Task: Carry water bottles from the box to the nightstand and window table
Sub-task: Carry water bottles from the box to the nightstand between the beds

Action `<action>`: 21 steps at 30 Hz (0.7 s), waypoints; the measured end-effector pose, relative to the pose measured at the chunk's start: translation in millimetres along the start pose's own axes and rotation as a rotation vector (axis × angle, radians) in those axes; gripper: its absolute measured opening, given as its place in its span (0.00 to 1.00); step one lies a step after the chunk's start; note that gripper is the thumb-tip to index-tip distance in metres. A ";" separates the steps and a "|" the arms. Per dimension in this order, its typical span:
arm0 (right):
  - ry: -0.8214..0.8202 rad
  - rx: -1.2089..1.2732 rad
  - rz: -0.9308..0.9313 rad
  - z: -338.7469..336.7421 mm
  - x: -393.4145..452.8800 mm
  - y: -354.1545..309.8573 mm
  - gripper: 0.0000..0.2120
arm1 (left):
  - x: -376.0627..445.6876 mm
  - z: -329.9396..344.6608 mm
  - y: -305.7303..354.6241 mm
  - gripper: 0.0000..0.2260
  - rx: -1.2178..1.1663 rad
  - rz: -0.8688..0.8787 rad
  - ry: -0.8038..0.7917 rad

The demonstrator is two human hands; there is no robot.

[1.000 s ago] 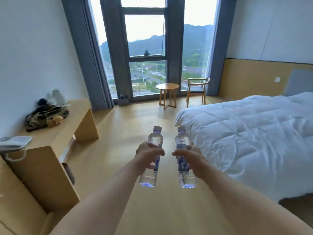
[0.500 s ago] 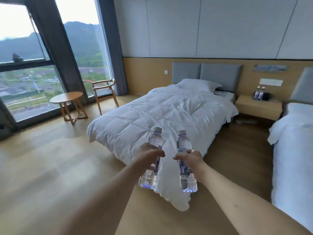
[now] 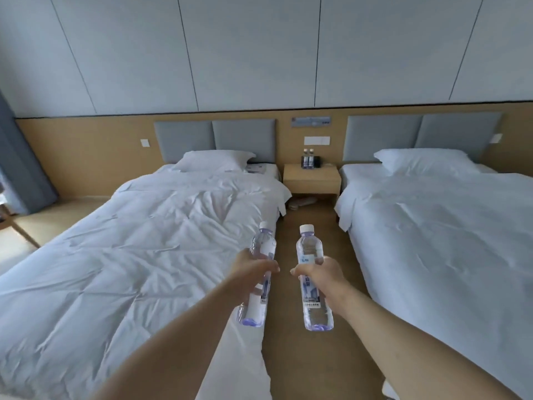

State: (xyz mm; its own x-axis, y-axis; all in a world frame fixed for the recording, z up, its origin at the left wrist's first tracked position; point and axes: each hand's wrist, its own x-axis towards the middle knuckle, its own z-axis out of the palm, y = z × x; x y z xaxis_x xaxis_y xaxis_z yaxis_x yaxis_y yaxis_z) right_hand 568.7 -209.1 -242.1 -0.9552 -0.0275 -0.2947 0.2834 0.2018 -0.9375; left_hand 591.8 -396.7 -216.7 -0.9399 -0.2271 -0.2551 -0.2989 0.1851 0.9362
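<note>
My left hand point(image 3: 251, 272) grips a clear water bottle point(image 3: 261, 246) around its middle, tilted slightly right. My right hand point(image 3: 320, 277) grips a second clear water bottle point(image 3: 309, 249) with a white cap, held upright. Both bottles are out in front of me over the aisle between two beds. Straight ahead at the far end of the aisle stands the wooden nightstand point(image 3: 311, 180), with two small water bottles point(image 3: 308, 158) upright on its top beside a dark object point(image 3: 317, 161).
A white bed point(image 3: 138, 249) lies on the left and another white bed point(image 3: 438, 232) on the right, with a narrow wooden-floor aisle point(image 3: 311, 223) between them. Slippers point(image 3: 301, 202) lie under the nightstand. A grey curtain point(image 3: 20, 168) hangs at far left.
The view has swung right from the window, table and chair to face the nightstand between the two beds. Both hands keep holding their bottles in front of me.
</note>
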 end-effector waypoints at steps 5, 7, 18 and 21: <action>0.116 0.045 0.062 -22.8 58.4 -7.5 0.20 | 83.1 31.8 22.4 0.17 0.040 -0.006 -0.094; 0.150 0.051 0.077 -35.2 89.4 -8.3 0.19 | 113.6 51.6 29.4 0.17 0.056 -0.007 -0.117; 0.121 0.074 0.099 -128.1 300.6 -35.1 0.20 | 299.4 173.3 98.4 0.17 0.125 -0.009 -0.094; 0.111 0.062 0.095 -154.0 353.3 -55.8 0.19 | 347.3 200.8 123.9 0.16 0.096 -0.037 -0.069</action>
State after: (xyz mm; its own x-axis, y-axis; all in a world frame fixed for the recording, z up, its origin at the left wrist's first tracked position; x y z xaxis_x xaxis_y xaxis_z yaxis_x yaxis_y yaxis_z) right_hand 202.3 -79.4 -265.3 -0.9265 0.0981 -0.3634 0.3742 0.1371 -0.9172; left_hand 195.2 -260.7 -237.9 -0.9359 -0.1698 -0.3085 -0.3452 0.2696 0.8990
